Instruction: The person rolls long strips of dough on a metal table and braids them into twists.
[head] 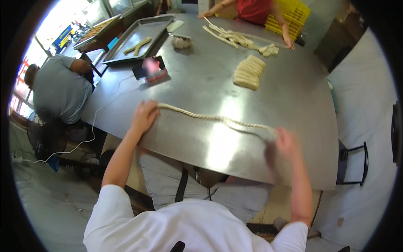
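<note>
A long twisted rope of dough (201,117) stretches between my two hands above the metal table (195,141). My left hand (145,115) grips its left end, close to the tabletop. At the other end my right hand (287,141) holds the dough; it is blurred and raised, with its shadow on the metal below. The rope's right part hangs above the surface and casts a shadow. Beyond my hands lies a block of dough strips (249,72) set side by side.
A baking tray (110,58) with twisted dough pieces (138,46) stands far left. Nearer are a phone on a stand (151,68) and a white cable (94,123). Across the table, a person in red (253,12) handles dough strands (233,37). Another person (61,88) sits at left.
</note>
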`<move>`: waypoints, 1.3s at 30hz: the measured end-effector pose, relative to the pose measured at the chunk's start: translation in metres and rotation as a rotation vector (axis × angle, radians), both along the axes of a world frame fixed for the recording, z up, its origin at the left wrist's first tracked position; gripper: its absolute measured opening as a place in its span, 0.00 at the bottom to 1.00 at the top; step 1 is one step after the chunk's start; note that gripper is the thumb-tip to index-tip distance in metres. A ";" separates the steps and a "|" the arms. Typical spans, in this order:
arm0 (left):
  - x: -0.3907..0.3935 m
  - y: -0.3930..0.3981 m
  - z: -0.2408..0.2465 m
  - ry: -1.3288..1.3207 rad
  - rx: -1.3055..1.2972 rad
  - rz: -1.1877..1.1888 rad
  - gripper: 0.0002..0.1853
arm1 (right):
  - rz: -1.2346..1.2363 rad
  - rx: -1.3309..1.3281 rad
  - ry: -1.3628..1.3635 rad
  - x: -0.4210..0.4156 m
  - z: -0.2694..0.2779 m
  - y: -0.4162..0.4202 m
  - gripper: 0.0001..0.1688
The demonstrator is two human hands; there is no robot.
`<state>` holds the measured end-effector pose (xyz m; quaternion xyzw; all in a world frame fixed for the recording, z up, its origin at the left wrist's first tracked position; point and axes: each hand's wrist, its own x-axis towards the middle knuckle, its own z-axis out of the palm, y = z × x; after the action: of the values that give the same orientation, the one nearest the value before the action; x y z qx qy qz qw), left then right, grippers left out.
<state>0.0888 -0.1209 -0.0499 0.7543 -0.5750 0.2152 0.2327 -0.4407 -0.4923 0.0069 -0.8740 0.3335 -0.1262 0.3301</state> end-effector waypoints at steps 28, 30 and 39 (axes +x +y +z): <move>0.040 0.024 0.004 -0.053 -0.105 0.299 0.08 | -0.425 -0.300 0.102 -0.068 -0.004 -0.014 0.24; 0.013 0.028 -0.001 -0.090 -0.084 0.095 0.08 | -0.445 0.078 0.136 -0.024 0.017 0.100 0.26; -0.046 0.026 -0.008 -0.019 0.319 0.299 0.34 | -0.425 -0.687 0.348 -0.080 -0.053 -0.018 0.34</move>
<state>0.0429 -0.0946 -0.0583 0.8564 -0.4857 0.1606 0.0702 -0.5206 -0.5107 -0.0459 -0.8532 0.4953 -0.1457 -0.0742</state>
